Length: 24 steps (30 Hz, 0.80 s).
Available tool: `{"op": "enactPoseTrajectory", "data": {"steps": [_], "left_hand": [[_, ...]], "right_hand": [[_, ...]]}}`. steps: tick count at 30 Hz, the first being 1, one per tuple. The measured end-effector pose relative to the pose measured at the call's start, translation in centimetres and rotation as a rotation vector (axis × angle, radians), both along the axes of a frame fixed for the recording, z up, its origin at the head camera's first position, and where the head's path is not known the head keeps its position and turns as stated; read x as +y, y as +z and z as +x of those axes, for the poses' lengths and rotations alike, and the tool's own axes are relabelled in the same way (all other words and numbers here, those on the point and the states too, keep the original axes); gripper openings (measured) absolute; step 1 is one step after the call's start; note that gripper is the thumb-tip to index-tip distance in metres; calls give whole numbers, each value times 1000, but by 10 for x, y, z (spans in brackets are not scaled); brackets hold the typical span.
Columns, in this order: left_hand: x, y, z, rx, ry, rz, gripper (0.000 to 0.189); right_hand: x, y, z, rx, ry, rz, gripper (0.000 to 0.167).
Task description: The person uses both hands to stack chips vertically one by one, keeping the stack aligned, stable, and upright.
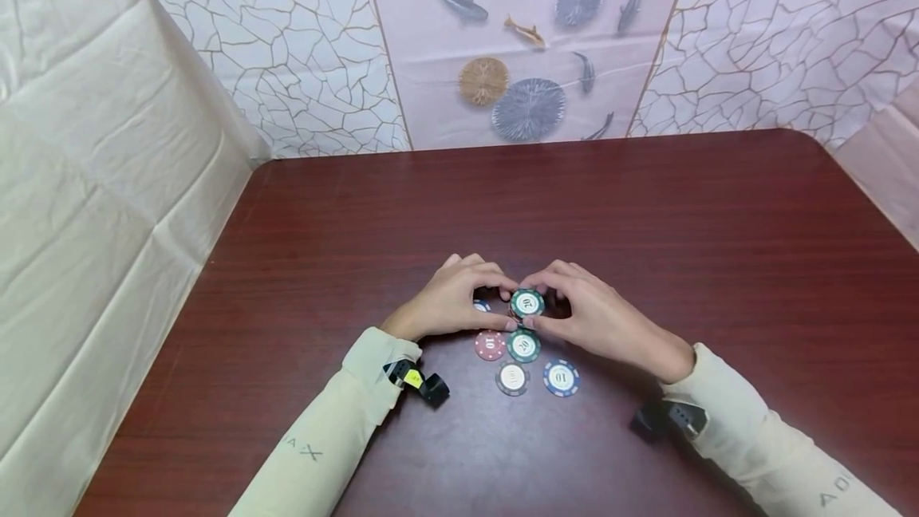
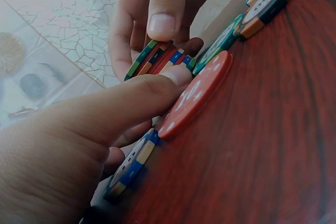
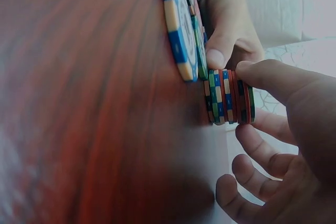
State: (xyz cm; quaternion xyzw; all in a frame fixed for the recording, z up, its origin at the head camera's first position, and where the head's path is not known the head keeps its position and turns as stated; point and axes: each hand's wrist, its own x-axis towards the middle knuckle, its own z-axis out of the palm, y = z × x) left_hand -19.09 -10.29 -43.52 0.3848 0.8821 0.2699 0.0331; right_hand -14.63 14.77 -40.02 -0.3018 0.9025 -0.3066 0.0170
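Observation:
A short stack of poker chips (image 1: 527, 304), topped by a green one, stands on the table between both hands. My left hand (image 1: 447, 299) holds the stack low on its left side, thumb at the front and fingers behind. From the right, my right hand (image 1: 601, 316) pinches the upper chips between thumb and index finger, its other fingers loosely bent. In the right wrist view the stack's edges (image 3: 228, 97) show green, blue, red and dark layers. A red chip (image 1: 491, 345) and a green chip (image 1: 523, 346) lie flat just in front of the stack.
Nearer the person lie a grey chip (image 1: 513, 378) and a blue chip (image 1: 561, 378). Another blue chip (image 1: 482, 305) is partly hidden under the left hand. The dark red wooden table (image 1: 574, 206) ends at a patterned cloth (image 1: 316, 46) behind.

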Motion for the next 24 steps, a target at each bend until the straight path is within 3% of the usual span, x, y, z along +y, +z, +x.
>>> {"op": "enactPoseTrajectory", "data": {"steps": [13, 18, 24], "left_hand": [[-1, 1, 0, 6, 0, -1, 45], [1, 1, 0, 8, 3, -6, 45], [2, 3, 2, 7, 4, -2, 44]], "right_hand": [[2, -3, -2, -76, 11, -85, 40], [4, 2, 1, -158, -50, -144, 37], [8, 14, 13, -297, -154, -202, 35]]}}
